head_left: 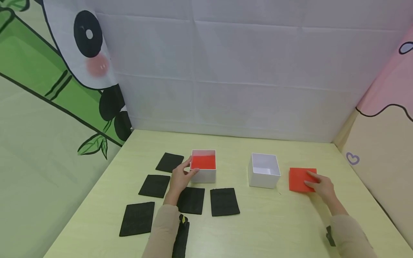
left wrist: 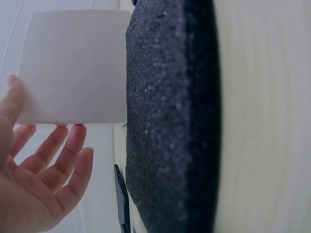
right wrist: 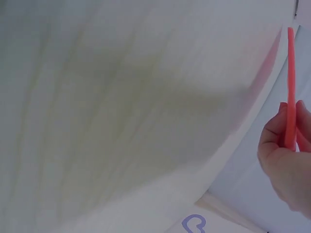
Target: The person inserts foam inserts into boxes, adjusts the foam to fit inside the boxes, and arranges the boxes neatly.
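Note:
My left hand (head_left: 180, 177) is at the left side of a white box (head_left: 204, 176), thumb at its front rim and fingers along its side. A red square (head_left: 203, 162) lies inside that box. The left wrist view shows the box's plain front face (left wrist: 75, 68) with the thumb on its upper edge and fingertips against its side. Over at the right, my right hand (head_left: 321, 186) pinches a thin red foam square (head_left: 297, 179) between thumb and fingers, held above the table; the right wrist view shows this red square (right wrist: 291, 82) edge-on.
A second white box (head_left: 264, 179), open at the top, stands between the hands. Several black foam squares (head_left: 137, 218) lie on the table (head_left: 258, 229) around the left forearm. A white cloth wall (head_left: 242, 79) closes off the back, and printed cloth hangs at both sides.

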`<state>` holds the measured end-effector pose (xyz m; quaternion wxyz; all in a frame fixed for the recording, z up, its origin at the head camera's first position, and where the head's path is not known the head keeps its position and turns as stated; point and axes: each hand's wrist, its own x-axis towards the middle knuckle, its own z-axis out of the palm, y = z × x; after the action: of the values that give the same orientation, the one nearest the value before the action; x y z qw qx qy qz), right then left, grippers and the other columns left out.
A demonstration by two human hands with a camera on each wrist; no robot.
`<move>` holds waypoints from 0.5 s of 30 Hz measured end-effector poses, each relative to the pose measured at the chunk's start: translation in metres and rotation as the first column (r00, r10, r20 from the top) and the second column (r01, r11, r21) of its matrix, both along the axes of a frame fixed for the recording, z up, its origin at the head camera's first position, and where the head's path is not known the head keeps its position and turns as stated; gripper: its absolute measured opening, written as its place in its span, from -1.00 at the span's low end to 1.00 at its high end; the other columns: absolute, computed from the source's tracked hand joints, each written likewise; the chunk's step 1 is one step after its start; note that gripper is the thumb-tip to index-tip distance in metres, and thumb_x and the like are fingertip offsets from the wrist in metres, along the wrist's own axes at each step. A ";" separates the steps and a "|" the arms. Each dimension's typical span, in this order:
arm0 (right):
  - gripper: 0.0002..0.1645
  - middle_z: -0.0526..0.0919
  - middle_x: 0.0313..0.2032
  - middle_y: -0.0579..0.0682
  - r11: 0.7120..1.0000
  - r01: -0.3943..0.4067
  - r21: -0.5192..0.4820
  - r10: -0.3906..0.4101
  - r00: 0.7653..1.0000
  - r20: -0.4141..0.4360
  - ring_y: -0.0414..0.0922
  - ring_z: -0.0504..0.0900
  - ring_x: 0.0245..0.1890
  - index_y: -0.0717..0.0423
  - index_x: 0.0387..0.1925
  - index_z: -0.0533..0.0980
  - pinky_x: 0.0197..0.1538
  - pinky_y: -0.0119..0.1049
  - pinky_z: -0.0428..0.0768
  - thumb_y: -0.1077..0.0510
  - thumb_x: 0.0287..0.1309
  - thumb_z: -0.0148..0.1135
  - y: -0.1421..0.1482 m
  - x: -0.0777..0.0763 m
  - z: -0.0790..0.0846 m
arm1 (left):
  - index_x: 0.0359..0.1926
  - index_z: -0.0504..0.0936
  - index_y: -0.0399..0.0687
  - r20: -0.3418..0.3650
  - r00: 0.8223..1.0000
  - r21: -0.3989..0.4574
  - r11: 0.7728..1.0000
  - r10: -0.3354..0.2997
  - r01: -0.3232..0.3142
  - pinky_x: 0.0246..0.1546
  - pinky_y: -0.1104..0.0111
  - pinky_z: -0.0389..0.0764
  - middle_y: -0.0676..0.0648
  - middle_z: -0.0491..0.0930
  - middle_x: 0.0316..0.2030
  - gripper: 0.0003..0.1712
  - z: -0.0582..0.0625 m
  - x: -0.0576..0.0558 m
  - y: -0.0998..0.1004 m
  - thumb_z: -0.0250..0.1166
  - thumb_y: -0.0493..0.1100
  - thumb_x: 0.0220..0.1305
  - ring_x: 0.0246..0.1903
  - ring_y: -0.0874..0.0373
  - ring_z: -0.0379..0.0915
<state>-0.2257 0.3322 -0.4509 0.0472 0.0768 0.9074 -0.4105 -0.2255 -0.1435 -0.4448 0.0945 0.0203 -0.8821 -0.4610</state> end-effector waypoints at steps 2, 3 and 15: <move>-0.24 -0.04 0.19 0.53 1.000 0.009 -0.011 -0.009 1.000 -0.004 0.40 -0.07 0.18 0.36 0.22 0.11 0.16 0.15 0.01 0.12 0.09 0.20 0.002 0.002 0.001 | 0.25 0.30 -0.05 0.001 1.000 -0.002 1.000 0.001 -0.001 -0.47 0.39 0.48 -0.18 0.50 -0.05 -0.27 0.000 0.000 0.000 0.33 -0.04 0.04 -0.50 0.08 0.40; -0.23 -0.04 0.18 0.54 1.000 0.012 -0.019 -0.013 1.000 -0.008 0.40 -0.07 0.18 0.36 0.22 0.11 0.17 0.15 0.00 0.11 0.08 0.21 0.003 0.003 0.002 | 0.25 0.30 -0.05 0.002 1.000 -0.002 1.000 0.000 0.000 -0.47 0.38 0.47 -0.18 0.51 -0.05 -0.27 0.000 0.000 0.001 0.33 -0.04 0.03 -0.49 0.08 0.40; -0.16 -0.08 0.18 0.55 0.998 0.017 -0.058 -0.017 1.000 0.008 0.40 -0.09 0.19 0.42 0.21 0.08 0.18 0.15 -0.03 0.00 0.09 0.19 0.009 0.017 0.007 | 0.25 0.29 -0.02 0.015 1.000 -0.007 1.000 0.006 -0.006 -0.48 0.39 0.47 -0.17 0.50 -0.04 -0.26 -0.002 -0.002 0.002 0.33 -0.01 0.03 -0.49 0.09 0.40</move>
<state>-0.2083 0.3407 -0.4434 0.0495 0.0847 0.8942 -0.4368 -0.2276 -0.1415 -0.4466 0.0896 0.0261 -0.8842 -0.4577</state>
